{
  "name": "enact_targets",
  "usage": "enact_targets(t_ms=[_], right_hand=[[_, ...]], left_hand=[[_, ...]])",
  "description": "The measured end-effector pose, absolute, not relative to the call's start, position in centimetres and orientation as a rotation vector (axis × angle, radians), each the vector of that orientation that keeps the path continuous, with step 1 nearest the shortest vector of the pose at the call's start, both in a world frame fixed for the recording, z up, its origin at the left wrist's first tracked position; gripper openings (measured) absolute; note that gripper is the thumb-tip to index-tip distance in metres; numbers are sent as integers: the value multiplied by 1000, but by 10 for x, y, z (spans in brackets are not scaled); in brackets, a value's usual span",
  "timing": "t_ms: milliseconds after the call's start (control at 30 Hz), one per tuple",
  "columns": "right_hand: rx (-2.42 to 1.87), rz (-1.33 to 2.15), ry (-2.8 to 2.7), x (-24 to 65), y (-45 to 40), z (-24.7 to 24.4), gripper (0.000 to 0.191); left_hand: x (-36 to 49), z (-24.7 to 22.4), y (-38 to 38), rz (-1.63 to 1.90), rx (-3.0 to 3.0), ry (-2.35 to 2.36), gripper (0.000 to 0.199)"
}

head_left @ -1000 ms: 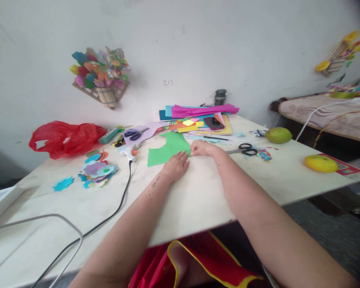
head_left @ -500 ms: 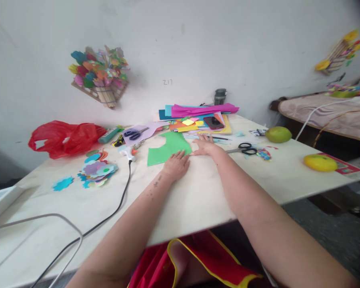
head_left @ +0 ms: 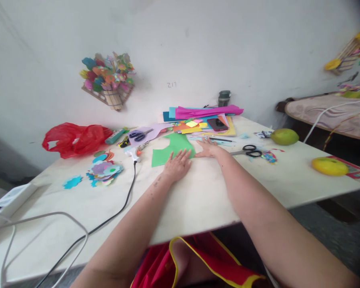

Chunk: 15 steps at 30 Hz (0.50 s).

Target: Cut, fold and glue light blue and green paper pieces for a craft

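Observation:
A green sheet (head_left: 165, 154) with a curved notch cut from it lies flat on the white table. My left hand (head_left: 177, 166) rests flat on its near edge, fingers stretched out. To the right, my right hand (head_left: 208, 149) lies on the table with its fingers spread, the thumb near the sheet's right edge. Whether the thumb touches the sheet I cannot tell. Beyond my right hand are a dark pencil (head_left: 222, 139) and pale blue strips. Black-handled scissors (head_left: 250, 151) lie to its right.
A white glue gun (head_left: 134, 154) with a black cord and a pile of paper flowers (head_left: 105, 170) lie left. A red plastic bag (head_left: 76, 140) is behind them. Coloured sheets (head_left: 207, 112) and a phone (head_left: 217, 124) are at the back; mangoes (head_left: 330, 166) lie right.
The view has swung slightly left, so everything sits a little farther right. My hands keep nearly the same place by the green sheet.

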State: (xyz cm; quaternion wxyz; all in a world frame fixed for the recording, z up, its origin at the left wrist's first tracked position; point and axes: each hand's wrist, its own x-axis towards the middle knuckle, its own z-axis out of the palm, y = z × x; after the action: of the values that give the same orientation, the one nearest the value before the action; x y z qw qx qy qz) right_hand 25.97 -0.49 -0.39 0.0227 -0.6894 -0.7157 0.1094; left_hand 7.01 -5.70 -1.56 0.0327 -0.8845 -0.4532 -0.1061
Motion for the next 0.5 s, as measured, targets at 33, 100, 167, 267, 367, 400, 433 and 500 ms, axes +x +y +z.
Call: enact_targets(t_ms=[33, 100, 167, 267, 367, 400, 433, 500], right_hand=[[-2109, 335, -2221, 260, -6, -4, 92], [-2055, 324, -2239, 261, -7, -5, 89], [-1979, 306, -2268, 262, -7, -6, 85], [-1804, 224, -2298, 262, -4, -4, 73], [-1586, 117, -2248, 255, -1, -1, 48], [-1509, 103, -2227, 250, -1, 1, 41], [-1431, 105, -2213, 244, -2, 1, 35], [-1307, 129, -2238, 227, -7, 1, 28]], left_hand=[[64, -11, -53, -375, -2705, -1466, 51], [47, 0, -43, -461, -2640, -1727, 51], [28, 8, -34, -579, -2594, -1976, 51], [3, 6, -25, -772, -2628, -1994, 42], [-10, -10, -23, -987, -2734, -2013, 36], [-12, -16, -22, -1076, -2773, -2027, 36], [-13, -20, -22, -1173, -2804, -2019, 36], [-14, -26, -23, -1319, -2824, -2003, 37]])
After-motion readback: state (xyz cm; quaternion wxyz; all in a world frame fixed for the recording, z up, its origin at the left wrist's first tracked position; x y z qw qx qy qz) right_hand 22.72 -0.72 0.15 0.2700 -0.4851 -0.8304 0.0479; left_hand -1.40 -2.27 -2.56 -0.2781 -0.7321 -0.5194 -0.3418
